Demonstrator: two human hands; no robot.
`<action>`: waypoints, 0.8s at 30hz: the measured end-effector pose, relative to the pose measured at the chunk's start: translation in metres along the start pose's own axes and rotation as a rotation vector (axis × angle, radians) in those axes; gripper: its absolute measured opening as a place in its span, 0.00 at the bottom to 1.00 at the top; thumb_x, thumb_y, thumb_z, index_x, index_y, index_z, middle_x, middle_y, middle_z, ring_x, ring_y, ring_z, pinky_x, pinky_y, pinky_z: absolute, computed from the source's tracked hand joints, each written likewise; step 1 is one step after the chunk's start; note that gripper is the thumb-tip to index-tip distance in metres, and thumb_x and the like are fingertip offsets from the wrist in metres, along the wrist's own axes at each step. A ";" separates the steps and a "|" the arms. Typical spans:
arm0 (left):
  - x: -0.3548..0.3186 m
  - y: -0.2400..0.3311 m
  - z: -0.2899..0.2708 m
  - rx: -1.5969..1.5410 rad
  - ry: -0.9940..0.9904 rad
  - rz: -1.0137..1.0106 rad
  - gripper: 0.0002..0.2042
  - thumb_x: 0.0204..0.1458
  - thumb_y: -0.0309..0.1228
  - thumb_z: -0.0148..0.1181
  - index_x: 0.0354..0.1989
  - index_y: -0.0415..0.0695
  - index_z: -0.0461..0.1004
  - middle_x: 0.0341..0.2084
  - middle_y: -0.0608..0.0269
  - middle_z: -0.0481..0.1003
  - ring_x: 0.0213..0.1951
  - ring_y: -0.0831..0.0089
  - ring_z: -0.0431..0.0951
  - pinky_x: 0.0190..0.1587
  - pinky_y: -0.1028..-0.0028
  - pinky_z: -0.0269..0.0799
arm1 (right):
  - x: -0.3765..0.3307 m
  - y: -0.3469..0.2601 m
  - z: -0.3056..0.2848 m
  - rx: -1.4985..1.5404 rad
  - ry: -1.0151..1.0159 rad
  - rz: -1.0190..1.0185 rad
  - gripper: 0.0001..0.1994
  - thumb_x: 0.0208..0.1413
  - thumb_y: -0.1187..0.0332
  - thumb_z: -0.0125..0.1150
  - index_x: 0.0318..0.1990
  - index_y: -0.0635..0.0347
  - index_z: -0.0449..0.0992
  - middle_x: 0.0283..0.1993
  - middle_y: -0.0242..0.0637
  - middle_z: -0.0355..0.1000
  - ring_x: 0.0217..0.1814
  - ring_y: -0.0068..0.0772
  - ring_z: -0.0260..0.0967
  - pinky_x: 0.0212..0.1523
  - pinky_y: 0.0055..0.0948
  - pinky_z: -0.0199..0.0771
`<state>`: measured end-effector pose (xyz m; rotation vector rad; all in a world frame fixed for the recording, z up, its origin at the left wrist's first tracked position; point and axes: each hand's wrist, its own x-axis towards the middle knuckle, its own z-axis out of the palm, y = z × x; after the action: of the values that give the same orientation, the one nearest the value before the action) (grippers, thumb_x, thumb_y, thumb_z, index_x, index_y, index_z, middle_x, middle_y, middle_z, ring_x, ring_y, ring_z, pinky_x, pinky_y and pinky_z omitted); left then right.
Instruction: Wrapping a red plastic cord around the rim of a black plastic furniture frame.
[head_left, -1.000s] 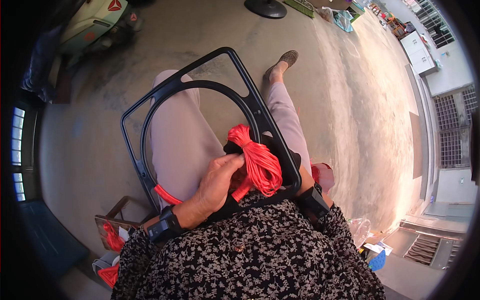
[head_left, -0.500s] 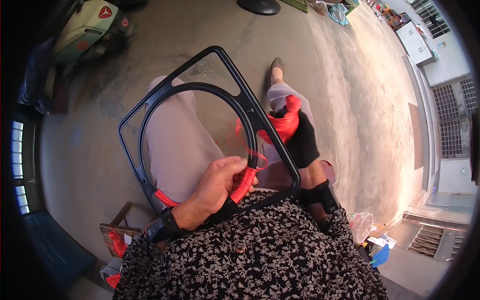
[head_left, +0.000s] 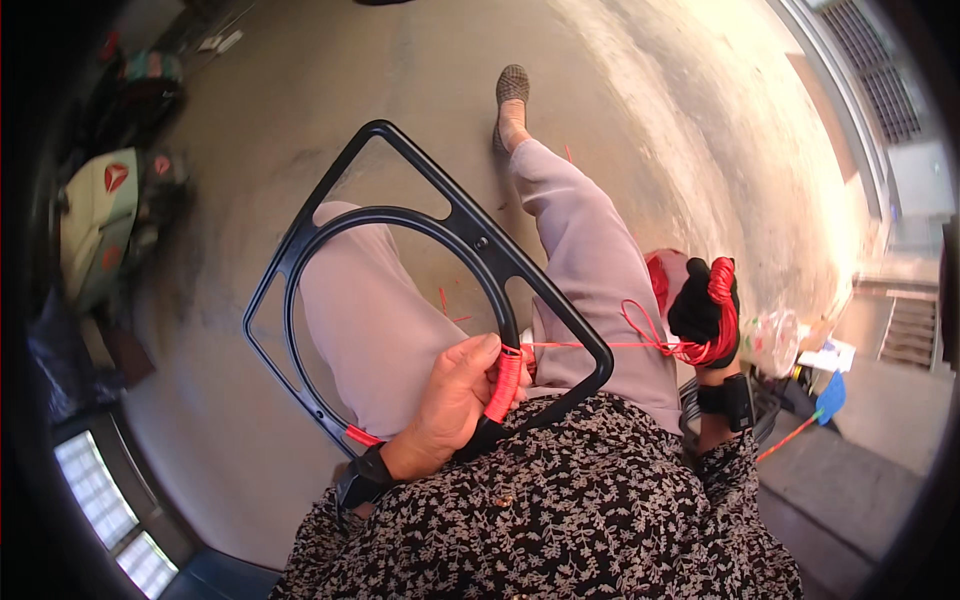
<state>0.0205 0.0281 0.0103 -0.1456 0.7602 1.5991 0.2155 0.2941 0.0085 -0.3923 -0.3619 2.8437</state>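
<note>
A black frame [head_left: 470,228] with a round ring inside an angular outer rim lies tilted over my lap. My bare left hand [head_left: 448,392] is closed round the ring's near right part, thumb at the top of a tight red cord wrapping [head_left: 508,382]. Another short red wrapped section [head_left: 363,436] shows on the ring's near left. Out to the right, my right hand [head_left: 695,308], in a black glove, is closed on a looped hank of red cord [head_left: 721,285]. A taut strand runs from the hank to the wrapping, and a loose loop hangs beside it.
Small red scraps [head_left: 443,298] lie on the concrete floor. A pale scooter [head_left: 98,215] stands far left. Right of my body are a clear plastic bag [head_left: 772,342], a blue paddle-shaped thing [head_left: 831,398] on a red handle, and some white paper.
My right hand has moved right and nearer, away from the frame, drawing the cord straight. The left hand keeps its hold on the ring. The view has turned to the right.
</note>
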 end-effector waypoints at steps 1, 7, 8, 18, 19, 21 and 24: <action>0.002 0.000 0.001 0.014 -0.011 -0.029 0.15 0.62 0.37 0.48 0.40 0.36 0.71 0.27 0.56 0.76 0.26 0.73 0.77 0.31 0.77 0.75 | -0.010 0.001 0.003 -0.005 0.068 -0.050 0.15 0.63 0.55 0.48 0.42 0.57 0.71 0.24 0.28 0.69 0.22 0.23 0.67 0.23 0.20 0.66; 0.015 0.002 0.007 0.085 -0.010 -0.092 0.09 0.59 0.33 0.54 0.35 0.39 0.70 0.25 0.57 0.76 0.24 0.74 0.77 0.28 0.77 0.75 | -0.043 0.009 0.013 -0.132 0.508 -0.264 0.16 0.64 0.55 0.45 0.44 0.58 0.71 0.25 0.31 0.71 0.24 0.25 0.68 0.25 0.22 0.68; 0.013 0.004 0.007 0.094 0.004 -0.067 0.08 0.59 0.33 0.54 0.35 0.40 0.70 0.25 0.57 0.76 0.24 0.74 0.77 0.28 0.77 0.76 | -0.041 0.008 0.015 -0.185 0.603 -0.269 0.16 0.64 0.55 0.44 0.45 0.58 0.71 0.25 0.32 0.71 0.24 0.25 0.68 0.26 0.22 0.68; 0.005 0.011 0.013 0.284 0.076 0.033 0.06 0.58 0.29 0.52 0.34 0.40 0.68 0.26 0.57 0.76 0.24 0.75 0.77 0.29 0.76 0.77 | 0.025 0.044 0.018 -1.158 0.153 0.369 0.20 0.55 0.70 0.59 0.55 0.69 0.68 0.47 0.36 0.74 0.52 0.23 0.67 0.56 0.24 0.64; 0.004 0.010 0.015 0.312 0.111 0.046 0.05 0.57 0.28 0.53 0.34 0.39 0.68 0.26 0.57 0.76 0.25 0.75 0.77 0.30 0.76 0.77 | 0.035 0.052 0.029 -1.111 0.028 0.415 0.20 0.55 0.70 0.59 0.54 0.68 0.69 0.48 0.35 0.73 0.52 0.22 0.67 0.55 0.23 0.65; 0.000 0.004 0.013 0.313 0.115 0.101 0.05 0.57 0.28 0.54 0.34 0.39 0.68 0.27 0.57 0.76 0.26 0.76 0.77 0.31 0.77 0.77 | 0.048 0.060 0.039 -0.942 -0.138 0.529 0.23 0.53 0.67 0.63 0.55 0.67 0.68 0.51 0.33 0.71 0.51 0.20 0.66 0.53 0.22 0.66; -0.011 -0.002 0.016 0.279 0.092 0.223 0.05 0.56 0.27 0.55 0.35 0.38 0.67 0.29 0.57 0.76 0.28 0.76 0.77 0.33 0.77 0.76 | 0.068 0.089 0.057 -0.653 -0.129 0.329 0.27 0.52 0.65 0.64 0.57 0.67 0.65 0.51 0.32 0.69 0.52 0.19 0.65 0.52 0.22 0.66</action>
<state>0.0297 0.0270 0.0275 0.0712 1.0937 1.6847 0.1165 0.2177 0.0213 -0.4111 -1.3789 2.9983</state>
